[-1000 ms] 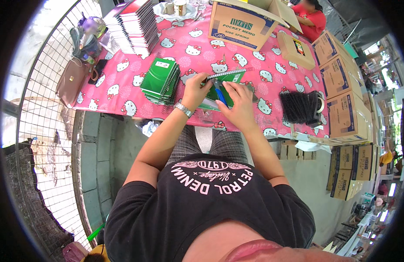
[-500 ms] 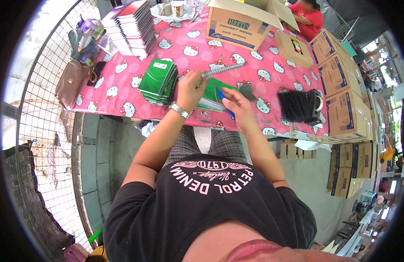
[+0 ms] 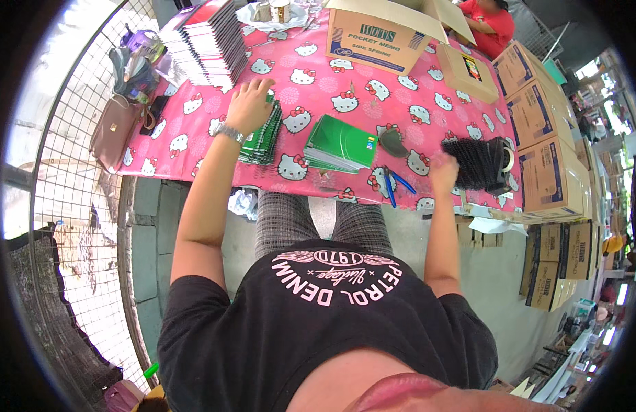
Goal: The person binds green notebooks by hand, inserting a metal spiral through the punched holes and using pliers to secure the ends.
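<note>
The left hand point(image 3: 251, 106) lay palm down over a stack of green spiral notebooks point(image 3: 263, 141), its fingers loosely spread and gripping nothing visible. The right hand point(image 3: 443, 172) was blurred beside the black wire binding coils point(image 3: 469, 165); whether it was open or closed, I could not tell. Between the hands lay a second pile of green notebooks point(image 3: 340, 143), with blue-handled pliers point(image 3: 392, 184) near its lower right corner. A pink cat-print cover dressed the counter point(image 3: 314, 103). Cardboard cartons point(image 3: 538, 127) stood stacked at the right, a wire mesh fence point(image 3: 64, 151) at the left
</note>
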`<state>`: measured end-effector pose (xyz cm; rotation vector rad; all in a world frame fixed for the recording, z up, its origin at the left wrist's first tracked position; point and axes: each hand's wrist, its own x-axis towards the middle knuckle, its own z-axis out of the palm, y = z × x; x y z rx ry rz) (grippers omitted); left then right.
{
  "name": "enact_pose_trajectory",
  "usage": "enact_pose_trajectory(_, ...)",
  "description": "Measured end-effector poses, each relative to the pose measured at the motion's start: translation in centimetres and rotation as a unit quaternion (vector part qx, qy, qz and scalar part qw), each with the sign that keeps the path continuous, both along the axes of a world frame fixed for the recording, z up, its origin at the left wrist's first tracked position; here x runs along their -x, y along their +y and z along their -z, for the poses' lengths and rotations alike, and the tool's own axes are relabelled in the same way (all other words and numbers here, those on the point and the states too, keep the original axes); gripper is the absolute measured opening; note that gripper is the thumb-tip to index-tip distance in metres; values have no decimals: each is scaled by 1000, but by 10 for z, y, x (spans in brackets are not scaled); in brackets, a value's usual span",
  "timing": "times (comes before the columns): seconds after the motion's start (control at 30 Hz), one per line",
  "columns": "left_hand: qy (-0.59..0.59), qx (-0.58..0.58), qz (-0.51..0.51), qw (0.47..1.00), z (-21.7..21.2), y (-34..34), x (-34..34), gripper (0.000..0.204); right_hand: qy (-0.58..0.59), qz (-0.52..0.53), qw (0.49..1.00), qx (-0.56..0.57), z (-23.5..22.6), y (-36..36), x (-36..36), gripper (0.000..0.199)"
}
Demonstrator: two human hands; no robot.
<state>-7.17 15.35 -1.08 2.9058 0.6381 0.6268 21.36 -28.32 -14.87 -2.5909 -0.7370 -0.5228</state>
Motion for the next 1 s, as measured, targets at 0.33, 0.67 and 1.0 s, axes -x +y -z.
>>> enact_pose_trajectory(0.33, 24, -31, 310, 950, 18, -145, -24, 38, -70, 94, 946, 301, -2, -33, -38, 15)
enact_pose_trajectory(0.67, 65, 1, 321, 945, 5, -137, -29, 30, -51, 23, 990, 126, -30, -23, -31, 21)
enact_pose_trajectory(1.0, -59, -33, 202, 977, -3, -149, -51, 17, 294, -297, 878, -235, -135, 89, 99, 25)
